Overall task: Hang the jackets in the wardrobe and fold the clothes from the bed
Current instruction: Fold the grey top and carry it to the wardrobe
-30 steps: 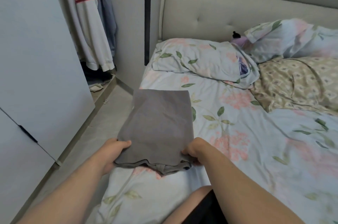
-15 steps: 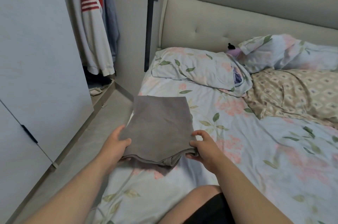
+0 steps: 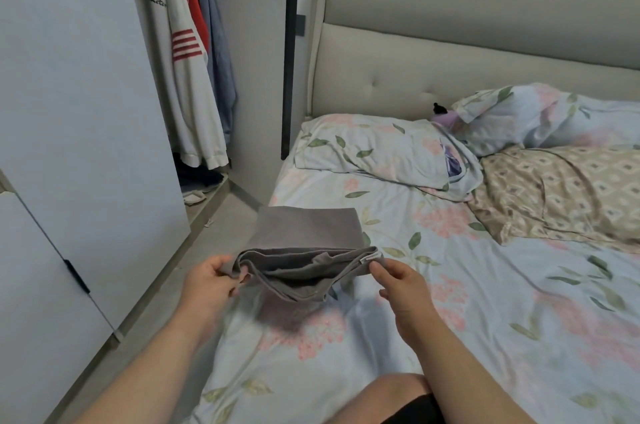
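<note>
A folded grey garment (image 3: 308, 233) lies at the left edge of the bed (image 3: 485, 302), its near end lifted off the floral sheet so the layers gape open. My left hand (image 3: 211, 285) pinches the near left corner. My right hand (image 3: 401, 288) pinches the near right corner beside a small white label. In the open wardrobe (image 3: 86, 112) at the left hang a white jacket with red stripes (image 3: 183, 77) and a blue garment (image 3: 218, 60) behind it.
Two floral pillows (image 3: 381, 150) and a beige patterned blanket (image 3: 561, 195) lie at the head of the bed, under a padded headboard (image 3: 450, 67). A narrow strip of floor (image 3: 194, 250) runs between bed and wardrobe. My knee (image 3: 391, 399) is at the bed's near edge.
Both hands have lifted the garment's near end off the sheet and carried it toward the far end. The camera has tilted up a little.
</note>
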{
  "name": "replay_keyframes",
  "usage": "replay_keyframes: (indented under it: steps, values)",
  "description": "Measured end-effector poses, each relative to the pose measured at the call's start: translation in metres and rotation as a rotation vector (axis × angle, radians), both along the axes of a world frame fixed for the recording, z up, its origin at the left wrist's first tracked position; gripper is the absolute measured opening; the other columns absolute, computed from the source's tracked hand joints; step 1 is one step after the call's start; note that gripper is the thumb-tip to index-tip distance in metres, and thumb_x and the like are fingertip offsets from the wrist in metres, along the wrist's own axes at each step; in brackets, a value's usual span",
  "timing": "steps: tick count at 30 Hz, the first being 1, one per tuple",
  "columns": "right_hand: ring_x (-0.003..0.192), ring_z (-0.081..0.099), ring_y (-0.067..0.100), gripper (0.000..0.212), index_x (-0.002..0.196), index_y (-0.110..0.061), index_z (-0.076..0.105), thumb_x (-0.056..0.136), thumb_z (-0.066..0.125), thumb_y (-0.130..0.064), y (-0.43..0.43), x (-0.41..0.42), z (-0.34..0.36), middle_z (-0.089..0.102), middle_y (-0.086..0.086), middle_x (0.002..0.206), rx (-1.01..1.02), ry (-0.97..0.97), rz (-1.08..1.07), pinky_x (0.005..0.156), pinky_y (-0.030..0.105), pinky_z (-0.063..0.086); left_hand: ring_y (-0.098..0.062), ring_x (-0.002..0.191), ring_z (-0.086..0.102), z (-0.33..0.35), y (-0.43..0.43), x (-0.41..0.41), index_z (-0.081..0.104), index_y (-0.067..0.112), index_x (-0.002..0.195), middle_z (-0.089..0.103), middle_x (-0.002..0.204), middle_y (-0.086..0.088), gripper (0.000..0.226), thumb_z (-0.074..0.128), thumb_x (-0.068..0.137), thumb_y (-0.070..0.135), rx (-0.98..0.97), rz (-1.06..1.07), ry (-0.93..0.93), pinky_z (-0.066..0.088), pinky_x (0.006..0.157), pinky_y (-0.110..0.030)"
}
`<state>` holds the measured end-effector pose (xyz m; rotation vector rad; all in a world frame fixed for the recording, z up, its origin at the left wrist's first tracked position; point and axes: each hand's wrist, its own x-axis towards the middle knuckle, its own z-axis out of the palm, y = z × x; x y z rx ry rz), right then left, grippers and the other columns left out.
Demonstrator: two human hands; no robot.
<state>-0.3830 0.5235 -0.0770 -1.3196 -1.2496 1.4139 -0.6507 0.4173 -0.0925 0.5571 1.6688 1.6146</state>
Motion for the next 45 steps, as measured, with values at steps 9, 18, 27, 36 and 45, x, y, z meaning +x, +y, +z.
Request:
replay_keyframes:
  steps: [9, 18, 27, 36, 45]
  values:
    - [0.058, 0.051, 0.011, 0.03, 0.066, -0.007, 0.059, 0.095, 0.059, -0.015, 0.004, -0.012, 0.001, 0.058, -0.002, 0.061, 0.241, -0.117, -0.063, 0.056, 0.025, 0.044, -0.012, 0.081, 0.069, 0.007, 0.004, -0.006, 0.069, 0.021, 0.088, 0.075, 0.082, 0.01, 0.023, 0.062, 0.09, -0.001, 0.118, -0.007, 0.276, 0.05, 0.07, -0.021]
    - [0.083, 0.068, 0.03, 0.031, 0.092, 0.001, 0.07, 0.089, 0.064, -0.029, 0.005, -0.001, -0.001, 0.075, 0.012, 0.09, -0.345, -0.037, 0.112, 0.07, 0.04, 0.05, -0.028, 0.081, 0.073, 0.001, -0.003, -0.016, 0.07, 0.003, 0.099, 0.074, 0.097, -0.02, 0.026, 0.052, 0.085, -0.007, -0.175, -0.329, -0.233, 0.053, 0.069, -0.033]
    - [0.089, 0.054, 0.028, 0.022, 0.107, -0.002, 0.057, 0.099, 0.046, -0.018, 0.022, 0.001, -0.035, 0.06, 0.019, 0.102, -0.423, -0.421, 0.217, 0.077, 0.038, 0.045, -0.022, 0.089, 0.067, -0.036, 0.009, -0.005, 0.065, 0.013, 0.096, 0.072, 0.098, -0.009, 0.012, 0.056, 0.095, 0.006, -0.347, -0.247, 0.138, 0.052, 0.072, -0.03]
    - [0.087, 0.055, 0.021, 0.034, 0.096, -0.012, 0.059, 0.101, 0.042, -0.04, 0.041, -0.025, -0.044, 0.06, 0.008, 0.102, -0.288, -0.342, 0.009, 0.07, 0.035, 0.046, -0.028, 0.088, 0.072, -0.044, 0.016, 0.0, 0.065, 0.008, 0.107, 0.074, 0.098, -0.012, 0.04, 0.085, 0.073, 0.014, -0.43, -0.317, -0.111, 0.056, 0.07, -0.03]
    - [0.093, 0.066, 0.024, 0.019, 0.105, -0.017, 0.061, 0.087, 0.067, -0.017, 0.035, -0.009, -0.055, 0.069, 0.005, 0.102, -0.217, -0.32, 0.181, 0.075, 0.036, 0.054, -0.021, 0.097, 0.066, -0.049, 0.03, 0.008, 0.061, 0.025, 0.1, 0.07, 0.104, 0.0, 0.033, 0.065, 0.084, -0.004, -0.232, -0.124, 0.053, 0.054, 0.081, -0.034]
